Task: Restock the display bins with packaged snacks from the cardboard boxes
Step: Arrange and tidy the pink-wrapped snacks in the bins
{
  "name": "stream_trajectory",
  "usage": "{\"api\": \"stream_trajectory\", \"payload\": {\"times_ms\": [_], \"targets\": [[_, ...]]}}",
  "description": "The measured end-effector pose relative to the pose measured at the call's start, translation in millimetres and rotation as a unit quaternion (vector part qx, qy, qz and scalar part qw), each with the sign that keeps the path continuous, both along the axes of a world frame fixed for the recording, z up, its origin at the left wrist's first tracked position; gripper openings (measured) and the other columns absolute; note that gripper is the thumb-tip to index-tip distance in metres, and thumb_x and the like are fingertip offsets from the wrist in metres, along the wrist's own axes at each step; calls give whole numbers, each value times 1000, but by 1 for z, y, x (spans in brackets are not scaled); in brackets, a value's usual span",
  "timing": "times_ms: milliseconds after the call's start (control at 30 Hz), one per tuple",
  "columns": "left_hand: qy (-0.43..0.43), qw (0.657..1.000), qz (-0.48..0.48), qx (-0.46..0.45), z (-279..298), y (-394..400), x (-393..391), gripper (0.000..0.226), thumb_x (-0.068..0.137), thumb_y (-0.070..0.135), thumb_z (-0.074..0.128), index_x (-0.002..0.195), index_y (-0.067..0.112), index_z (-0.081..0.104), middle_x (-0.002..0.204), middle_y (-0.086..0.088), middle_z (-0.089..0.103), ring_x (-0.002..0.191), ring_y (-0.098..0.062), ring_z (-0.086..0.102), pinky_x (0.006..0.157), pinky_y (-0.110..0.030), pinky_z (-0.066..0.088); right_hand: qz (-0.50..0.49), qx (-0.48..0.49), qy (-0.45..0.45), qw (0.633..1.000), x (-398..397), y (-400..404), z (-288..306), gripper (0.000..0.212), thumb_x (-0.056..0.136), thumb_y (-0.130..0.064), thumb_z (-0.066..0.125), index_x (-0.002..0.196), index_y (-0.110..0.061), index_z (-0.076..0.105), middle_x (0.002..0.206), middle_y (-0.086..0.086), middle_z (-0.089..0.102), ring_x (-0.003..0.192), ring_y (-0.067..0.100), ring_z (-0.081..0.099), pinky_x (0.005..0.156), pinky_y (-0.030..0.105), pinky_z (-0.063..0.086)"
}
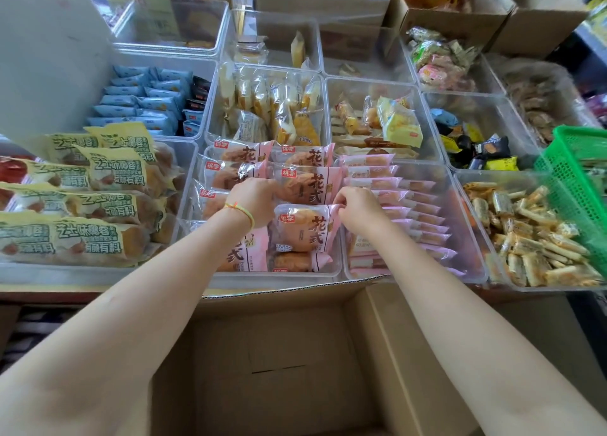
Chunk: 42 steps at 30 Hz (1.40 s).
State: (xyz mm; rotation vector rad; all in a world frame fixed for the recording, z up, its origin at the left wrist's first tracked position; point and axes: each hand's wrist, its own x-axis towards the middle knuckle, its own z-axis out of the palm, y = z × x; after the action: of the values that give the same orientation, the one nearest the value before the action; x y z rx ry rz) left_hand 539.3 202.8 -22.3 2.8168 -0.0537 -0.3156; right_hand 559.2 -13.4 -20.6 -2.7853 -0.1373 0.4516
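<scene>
Left hand (254, 202): lay inside the centre bin, fingers curled down over the pink-wrapped bread packs; wrist carried a thin yellow-orange band (241, 210). Whether the fingers actually gripped a pack could not be told.
Right hand (356, 207): pinched the right edge of the pink bread pack (303, 228), thumb and fingers closed on the wrapper seam at the bin's right wall.
Centre bin (279, 276): clear plastic, packed edge to edge with overlapping pink packs; the held pack sat on top of the others, at about 6 o'clock in the bin.
Neighbour at 3 o'clock: clear bin (478, 265) holding a tight row of slim pink-wrapped cakes (410, 202), its wall touching the centre bin's.
Neighbour at 9 o'clock: bin of long yellow-green bread packs (82, 205), stacked above its rim.
Neighbours at 12 o'clock: bins of pale wrapped cakes (272, 107), partly filled.
Cardboard box (279, 363): at 6 o'clock under both forearms, open, its bare floor visible; its far flap met the shelf edge.
Green basket (578, 179): at 3 o'clock, overhanging the far right bins.
</scene>
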Motion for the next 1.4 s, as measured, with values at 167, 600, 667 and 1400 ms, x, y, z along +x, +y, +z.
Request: {"api": "stream_trajectory", "payload": {"times_ms": [167, 600, 667, 1400], "targets": [[-16, 997, 38, 64, 3, 2, 2, 24, 92, 13, 58, 110, 22, 69, 110, -4, 67, 99, -26, 65, 82, -35, 53, -9, -24, -11, 1000, 1, 4, 4, 18, 90, -4, 50, 102, -13, 61, 108, 12, 61, 104, 31, 55, 89, 44, 51], [-81, 943, -266, 185, -35, -39, -28, 84, 94, 55, 42, 157, 15, 4, 164, -17, -1, 151, -36, 1, 122, -50, 6, 0, -118, -57, 991, 21, 15, -2, 22, 93, -9, 53, 113, -14, 60, 120, 11, 60, 119, 31, 48, 100, 40, 37], [-81, 936, -262, 221, -50, -39, -23, 86, 99, 50, 37, 155, 12, -15, 161, -20, -16, 149, -40, -14, 121, -53, -3, 11, -104, -91, 990, 26, 18, -1, 29, 92, -11, 53, 121, -12, 56, 128, 12, 55, 123, 32, 46, 103, 43, 36], [-66, 957, -169, 224, -63, -54, 2, 102, 87, 80, 13, 155, 7, -11, 160, -29, -9, 146, -48, -13, 117, -60, -7, 131, 95, -15, 987, 64, 58, -38, 46, 107, -37, 28, 150, -26, 41, 160, -2, 32, 148, 20, 23, 122, 46, 12]]}}
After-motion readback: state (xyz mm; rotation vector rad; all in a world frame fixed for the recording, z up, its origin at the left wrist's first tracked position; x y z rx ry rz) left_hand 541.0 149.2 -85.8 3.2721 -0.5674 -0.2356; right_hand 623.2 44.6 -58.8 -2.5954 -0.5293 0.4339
